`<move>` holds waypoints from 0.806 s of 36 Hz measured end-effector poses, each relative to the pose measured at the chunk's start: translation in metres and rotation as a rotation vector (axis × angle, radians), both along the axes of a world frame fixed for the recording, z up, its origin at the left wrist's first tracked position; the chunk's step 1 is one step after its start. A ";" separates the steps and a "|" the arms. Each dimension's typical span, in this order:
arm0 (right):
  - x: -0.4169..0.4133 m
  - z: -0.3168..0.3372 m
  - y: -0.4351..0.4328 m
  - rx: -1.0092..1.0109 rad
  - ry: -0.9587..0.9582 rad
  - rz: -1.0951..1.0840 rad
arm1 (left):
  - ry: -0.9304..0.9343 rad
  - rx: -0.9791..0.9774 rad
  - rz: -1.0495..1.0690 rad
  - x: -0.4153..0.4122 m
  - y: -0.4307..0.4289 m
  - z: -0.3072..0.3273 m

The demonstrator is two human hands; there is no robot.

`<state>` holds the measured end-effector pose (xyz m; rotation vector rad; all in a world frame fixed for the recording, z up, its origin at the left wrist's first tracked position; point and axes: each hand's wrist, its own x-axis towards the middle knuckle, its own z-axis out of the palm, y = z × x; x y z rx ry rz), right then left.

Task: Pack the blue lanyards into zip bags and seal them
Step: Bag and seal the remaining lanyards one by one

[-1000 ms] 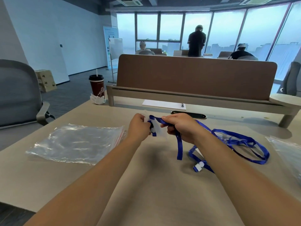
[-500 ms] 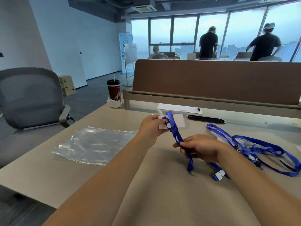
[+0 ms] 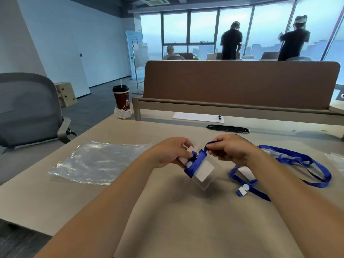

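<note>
My left hand [image 3: 170,152] grips the top of a clear badge holder [image 3: 204,173] with a white card in it, at the clip end of a blue lanyard [image 3: 197,162]. My right hand [image 3: 231,149] pinches the lanyard's strap just right of the clip, and the strap lies folded across the holder. More blue lanyards [image 3: 297,162] lie in a loose heap on the table to the right, one white clip [image 3: 243,189] showing. A clear zip bag [image 3: 100,162] lies flat on the table to the left, apart from both hands.
A beige table [image 3: 186,220] carries everything. A red cup [image 3: 122,97] and a crumpled tissue stand at the far left corner. Paper with a pen [image 3: 198,117] lies before the brown divider [image 3: 240,84]. A grey chair [image 3: 28,110] stands left. Another clear bag edge [image 3: 335,162] shows far right.
My right hand rose from low on the strap to beside my left hand. The strap now lies folded over the badge holder. The view shifted.
</note>
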<state>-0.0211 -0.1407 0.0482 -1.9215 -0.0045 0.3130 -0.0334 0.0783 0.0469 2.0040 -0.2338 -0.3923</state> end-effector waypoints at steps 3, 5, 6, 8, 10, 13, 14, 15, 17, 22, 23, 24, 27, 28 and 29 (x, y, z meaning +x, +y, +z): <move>-0.002 0.008 0.013 -0.100 -0.133 -0.014 | -0.034 0.056 0.002 0.000 -0.003 -0.004; -0.004 0.012 0.022 -0.167 -0.212 -0.015 | -0.051 0.053 0.036 0.001 -0.004 -0.007; -0.005 0.013 0.025 -0.195 -0.242 -0.015 | -0.055 0.040 0.058 0.002 -0.003 -0.008; -0.006 0.015 0.031 -0.227 -0.275 -0.017 | -0.069 0.023 0.097 0.004 -0.003 -0.010; -0.007 0.014 0.036 -0.223 -0.289 -0.023 | -0.094 0.022 0.145 0.005 -0.001 -0.011; -0.009 0.010 0.041 -0.260 -0.352 -0.042 | -0.146 -0.006 0.220 0.004 0.001 -0.013; -0.009 0.008 0.043 -0.299 -0.381 -0.035 | -0.161 -0.008 0.242 0.004 0.002 -0.014; -0.010 0.006 0.046 -0.335 -0.405 -0.020 | -0.173 0.003 0.265 0.003 0.002 -0.015; -0.010 0.003 0.052 -0.395 -0.441 0.021 | -0.191 0.004 0.318 0.003 0.003 -0.017; -0.014 0.000 0.064 -0.389 -0.440 0.083 | -0.120 -0.047 0.397 0.003 0.011 -0.016; -0.015 -0.001 0.065 -0.361 -0.443 0.089 | -0.102 -0.067 0.400 0.002 0.013 -0.016; -0.015 -0.001 0.067 -0.327 -0.445 0.088 | -0.090 -0.090 0.405 0.002 0.014 -0.016; -0.016 -0.001 0.073 -0.258 -0.425 0.066 | -0.086 -0.074 0.418 0.000 0.018 -0.015; -0.016 -0.002 0.076 -0.255 -0.424 0.057 | -0.094 -0.065 0.418 -0.001 0.020 -0.015; -0.015 -0.002 0.079 -0.260 -0.431 0.049 | -0.102 -0.062 0.416 -0.002 0.022 -0.014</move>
